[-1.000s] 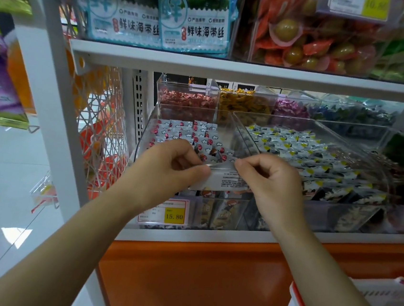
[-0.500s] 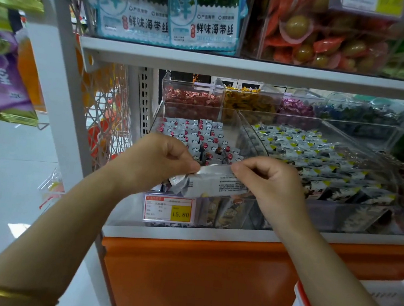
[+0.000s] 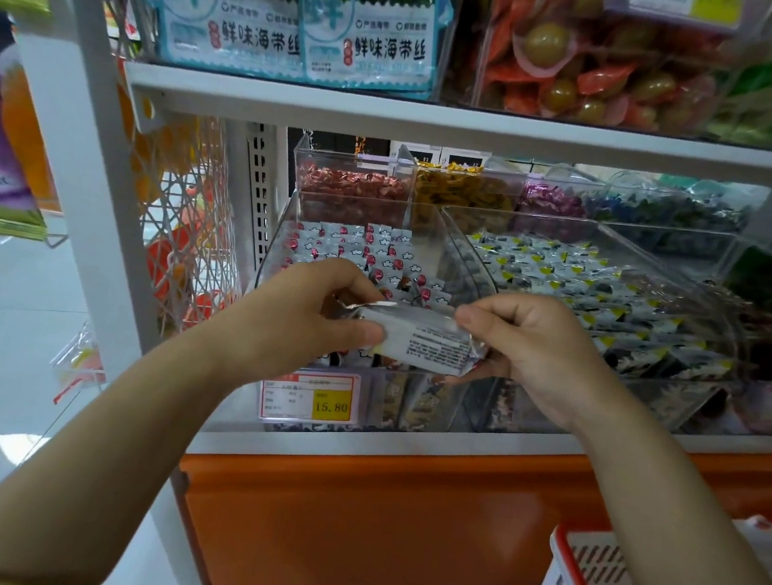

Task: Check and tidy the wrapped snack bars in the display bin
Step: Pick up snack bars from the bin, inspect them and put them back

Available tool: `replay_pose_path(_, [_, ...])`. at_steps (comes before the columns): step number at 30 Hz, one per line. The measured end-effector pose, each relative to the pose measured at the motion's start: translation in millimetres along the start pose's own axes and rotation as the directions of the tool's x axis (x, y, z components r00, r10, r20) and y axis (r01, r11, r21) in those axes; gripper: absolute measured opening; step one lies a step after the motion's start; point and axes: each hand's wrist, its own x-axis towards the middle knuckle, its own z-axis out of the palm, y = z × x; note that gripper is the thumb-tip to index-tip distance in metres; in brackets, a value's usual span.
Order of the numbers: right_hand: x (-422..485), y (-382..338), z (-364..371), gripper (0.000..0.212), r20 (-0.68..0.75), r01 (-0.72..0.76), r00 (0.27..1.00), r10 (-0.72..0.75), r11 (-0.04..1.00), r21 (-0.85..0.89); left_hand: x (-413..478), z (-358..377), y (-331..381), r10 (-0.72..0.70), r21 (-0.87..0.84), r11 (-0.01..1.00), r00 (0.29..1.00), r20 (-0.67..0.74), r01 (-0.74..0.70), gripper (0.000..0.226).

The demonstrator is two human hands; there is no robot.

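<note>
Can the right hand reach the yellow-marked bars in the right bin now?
Probably yes: the right bin is open on top, just behind the right hand. But that hand is busy pinching the wrapped bar with the left hand.

Two blue and white packs on the top shelf each carry a big character 鲜 in a circle and the line 鲜味海带丝. The price tag on the front of the bin shows 15.80 on a yellow field; its small print is not readable. The bar has a block of fine print, too small to read.
</note>
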Motion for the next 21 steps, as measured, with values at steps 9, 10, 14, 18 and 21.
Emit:
replay_pose_path(9, [3.5, 12.4, 6.1, 0.021, -0.131, 0.053, 0.990, -0.046, 0.997, 0.050, 4.6, 6.7, -4.9, -0.056, -0.040, 0.998, 0.998, -0.038, 0.055, 0.006])
replay_pose_path(10, [3.4, 13.3, 8.5, 0.025, -0.141, 0.041, 0.990, -0.029, 0.996, 0.085, 5.1, 7.1, -5.5, -0.074, -0.041, 0.997, 0.996, -0.058, 0.071, 0.009])
replay_pose_path(14, [1.3, 14.7, 17.4, 0.046, -0.081, 0.057, 0.995, -0.055, 0.998, 0.012, 6.1, 10.3, -3.9, -0.106, -0.015, 0.994, 0.978, -0.181, 0.105, 0.020])
replay_pose_path(18, [3.6, 8.7, 17.6, 0.039, -0.300, 0.160, 0.934, -0.192, 0.979, -0.129, 12.0, 16.6, 2.5, -0.052, -0.031, 0.998, 0.952, -0.302, 0.045, 0.026])
replay_pose_path(21, [9.3, 7.1, 4.6, 0.039, -0.530, 0.153, 0.798, -0.286, 0.948, -0.281, 29.3, 17.2, -2.3, 0.019, 0.099, 0.995, 0.896, -0.443, 0.028, 0.025])
